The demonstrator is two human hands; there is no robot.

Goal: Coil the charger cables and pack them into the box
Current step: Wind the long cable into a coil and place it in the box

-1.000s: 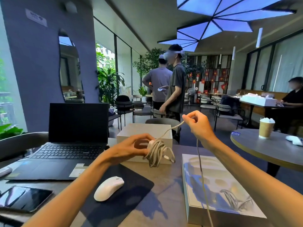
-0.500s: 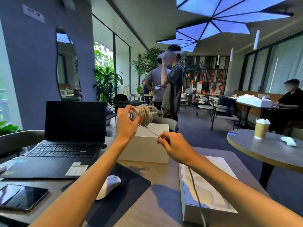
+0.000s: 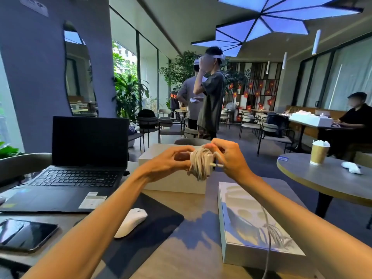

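A café lounge, from where I'm watching.

I see rows of small tables and chairs (image 3: pixel 249 122) running back through the room, a paper takeaway cup (image 3: pixel 319 153) on the round table (image 3: pixel 314 180) beside me, floor-to-ceiling windows (image 3: pixel 148 77) with big potted plants (image 3: pixel 128 95), blue geometric ceiling panels (image 3: pixel 261 23), and a person (image 3: pixel 354 117) seated along a wall bench.

Hands up over worktop, clutter on three sides

Open box (image 3: pixel 173 178) sits just below and behind both hands; flat lid (image 3: pixel 259 224) with loose cable (image 3: pixel 268 228) over it blocks right. Laptop (image 3: pixel 80 158), phone (image 3: pixel 26 234), mouse (image 3: pixel 130 222) on mat (image 3: pixel 153 234) fill left. Bare worktop (image 3: pixel 193 206) strip between mat and lid is free.
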